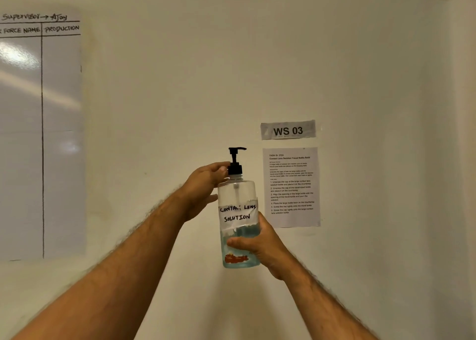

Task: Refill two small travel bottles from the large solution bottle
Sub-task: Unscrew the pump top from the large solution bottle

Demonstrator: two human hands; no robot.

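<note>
2 travel bottles: unseen, refill not begun.
Right hand: wrapped around large solution bottle.
Left hand: fingers closed on pump cap, still on.

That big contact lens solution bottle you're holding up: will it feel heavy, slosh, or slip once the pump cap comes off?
The large bottle looks only partly filled, bluish liquid sitting low, so probably moderate weight and bottom-heavy, likely to slosh when tilted. Its clear plastic wall seems smooth, possibly slippery; the right hand grips low, the left hand at the black pump cap. Probably fairly rigid.
</note>
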